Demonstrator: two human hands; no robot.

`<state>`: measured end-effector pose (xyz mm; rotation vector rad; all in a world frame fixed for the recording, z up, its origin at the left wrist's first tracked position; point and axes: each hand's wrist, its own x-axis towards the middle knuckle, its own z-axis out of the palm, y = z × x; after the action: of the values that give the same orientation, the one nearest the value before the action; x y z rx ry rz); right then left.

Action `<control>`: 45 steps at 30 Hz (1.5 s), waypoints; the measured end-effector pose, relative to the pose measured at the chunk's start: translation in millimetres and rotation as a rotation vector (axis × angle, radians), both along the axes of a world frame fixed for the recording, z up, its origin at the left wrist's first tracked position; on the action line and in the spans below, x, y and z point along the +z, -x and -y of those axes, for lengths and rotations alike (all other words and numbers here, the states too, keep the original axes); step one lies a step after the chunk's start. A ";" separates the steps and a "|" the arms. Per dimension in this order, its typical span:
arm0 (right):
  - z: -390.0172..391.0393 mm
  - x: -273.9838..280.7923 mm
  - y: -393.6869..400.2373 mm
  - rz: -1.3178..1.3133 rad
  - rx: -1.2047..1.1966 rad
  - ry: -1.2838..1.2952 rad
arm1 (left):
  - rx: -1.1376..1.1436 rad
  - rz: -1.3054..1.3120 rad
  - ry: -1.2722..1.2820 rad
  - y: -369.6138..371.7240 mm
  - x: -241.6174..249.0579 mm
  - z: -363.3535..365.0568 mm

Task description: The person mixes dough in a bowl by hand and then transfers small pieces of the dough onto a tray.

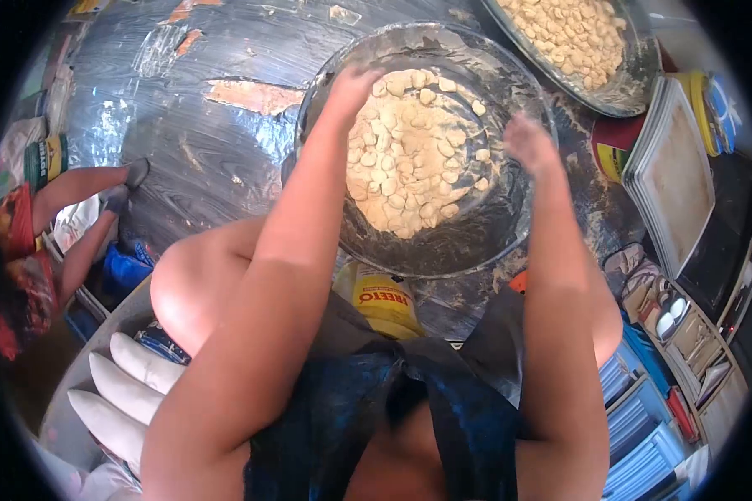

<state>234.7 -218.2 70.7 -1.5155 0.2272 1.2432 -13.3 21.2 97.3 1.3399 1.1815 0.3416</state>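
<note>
A wide dark round basin (443,260) holds a pile of small pale dough pieces (393,179) coated in loose flour. My left hand (359,83) is over the basin's upper left side, beside the dough pieces. On the right side, my right hand (529,144) is over the inner wall, just inside the rim. Both hands are blurred, so I cannot make out their fingers or any grip. Flour streaks cover the basin's inner wall.
A second basin (635,96) of similar pieces stands at upper right. Flat trays (673,175) lean near a red tub (612,138). A yellow container (384,305) sits under the basin's near edge. Another person's arms (79,188) reach over the dark table (200,167) at left.
</note>
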 end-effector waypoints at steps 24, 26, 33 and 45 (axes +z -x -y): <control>-23.4 -47.3 227.0 0.843 1.417 -0.163 | -0.132 -0.483 -0.371 62.0 -136.6 69.8; 2.6 -45.0 208.8 0.700 1.283 -0.293 | -0.219 -0.602 -0.348 64.8 -123.7 86.6; 53.7 -167.6 79.0 0.785 0.227 0.504 | -1.049 -0.861 -0.191 62.1 -76.8 164.0; 55.9 -44.7 210.0 0.231 0.903 0.033 | -0.958 -0.851 -0.232 91.7 -58.1 171.6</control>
<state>24.7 -274.2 26.0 -1.8415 -0.6645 1.7207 -105.0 -150.4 39.3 2.1778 1.0027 -0.8834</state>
